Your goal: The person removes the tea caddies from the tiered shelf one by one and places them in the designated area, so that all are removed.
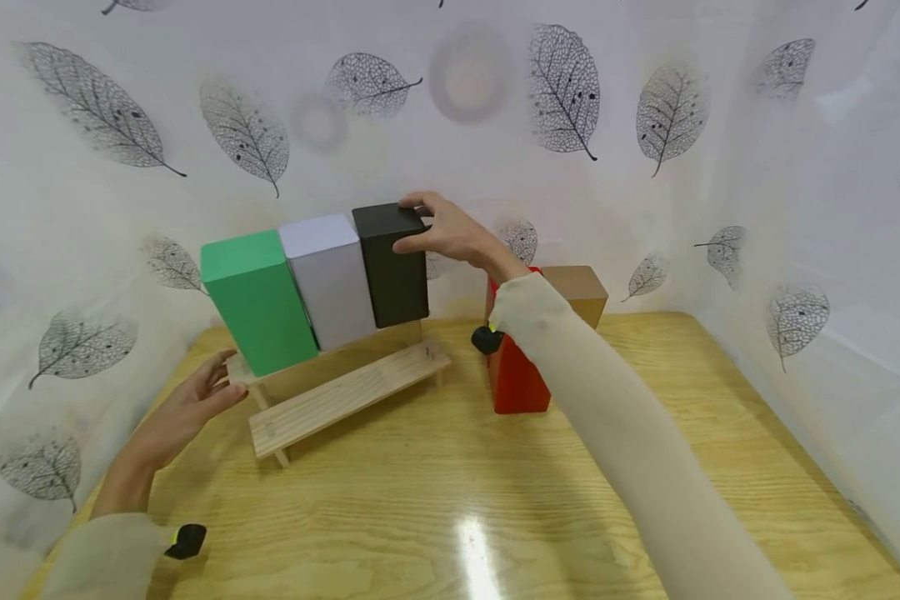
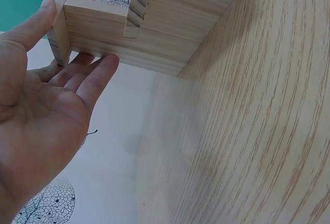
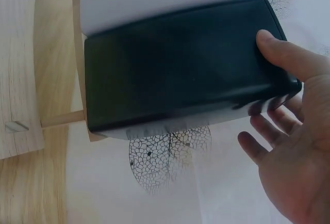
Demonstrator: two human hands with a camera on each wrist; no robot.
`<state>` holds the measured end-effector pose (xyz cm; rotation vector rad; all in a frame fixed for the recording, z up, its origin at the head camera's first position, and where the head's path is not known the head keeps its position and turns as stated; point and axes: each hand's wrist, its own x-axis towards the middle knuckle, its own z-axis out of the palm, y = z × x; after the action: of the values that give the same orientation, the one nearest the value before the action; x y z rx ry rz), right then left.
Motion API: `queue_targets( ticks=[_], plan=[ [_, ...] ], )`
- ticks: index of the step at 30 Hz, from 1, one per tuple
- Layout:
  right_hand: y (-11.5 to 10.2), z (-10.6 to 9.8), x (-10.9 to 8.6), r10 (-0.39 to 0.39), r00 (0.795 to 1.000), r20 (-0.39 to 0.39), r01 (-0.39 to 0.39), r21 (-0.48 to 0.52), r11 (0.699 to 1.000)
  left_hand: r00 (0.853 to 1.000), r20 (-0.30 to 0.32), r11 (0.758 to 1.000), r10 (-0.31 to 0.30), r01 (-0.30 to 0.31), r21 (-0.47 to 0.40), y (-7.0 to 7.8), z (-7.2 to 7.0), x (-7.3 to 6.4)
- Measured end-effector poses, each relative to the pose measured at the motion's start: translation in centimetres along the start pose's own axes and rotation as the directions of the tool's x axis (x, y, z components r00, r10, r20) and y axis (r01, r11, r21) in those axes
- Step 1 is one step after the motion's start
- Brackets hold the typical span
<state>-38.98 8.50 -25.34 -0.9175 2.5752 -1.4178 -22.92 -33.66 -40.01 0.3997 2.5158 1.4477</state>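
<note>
A green box (image 1: 258,308), a pale lavender box (image 1: 332,283) and a black box (image 1: 396,271) stand side by side on the upper step of a two-step wooden rack (image 1: 348,396). My right hand (image 1: 450,229) holds the black box near its top right, with the thumb on the front face in the right wrist view, where the black box (image 3: 180,69) borders the lavender one. At the rack's left end, my left hand (image 1: 183,412) grips the upper board beside the green box. In the left wrist view, its thumb and fingers lie about the end of the rack (image 2: 98,33).
To the right, a red box (image 1: 521,379) stands on the wooden table (image 1: 435,492), partly hidden by my right sleeve. Behind it is a brown box (image 1: 577,287). A white leaf-patterned cloth (image 1: 465,158) closes in the back and sides.
</note>
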Motion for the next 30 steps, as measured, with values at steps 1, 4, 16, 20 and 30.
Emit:
queue_targets(
  ticks=[1, 4, 16, 20, 30],
  plan=[
    [0.0, 0.0, 0.0, 0.001, 1.000, -0.004, -0.001, -0.002, 1.000, 1.000, 0.000, 1.000, 0.000, 0.000, 0.006, 0.0, 0.0, 0.0],
    [0.0, -0.1, 0.0, -0.004, 1.000, -0.007, 0.004, -0.010, 1.000, 1.000, -0.001, 1.000, 0.000, 0.000, 0.013, 0.0, 0.0, 0.0],
    [0.1, -0.2, -0.3, -0.013, 1.000, -0.016, 0.012, -0.022, 1.000, 1.000, -0.003, 1.000, -0.002, 0.002, -0.004, 0.1, 0.1, -0.1],
    [0.2, -0.4, -0.8, -0.007, 0.998, -0.058, 0.007, 0.001, 1.000, 1.000, -0.003, 1.000, 0.002, -0.002, -0.010, 0.1, 0.1, -0.1],
    [0.1, -1.9, -3.8, 0.007, 0.989, -0.145, 0.001, 0.060, 0.998, 1.000, -0.004, 1.000, 0.004, -0.004, -0.021, -0.1, 0.1, 0.0]
  ],
)
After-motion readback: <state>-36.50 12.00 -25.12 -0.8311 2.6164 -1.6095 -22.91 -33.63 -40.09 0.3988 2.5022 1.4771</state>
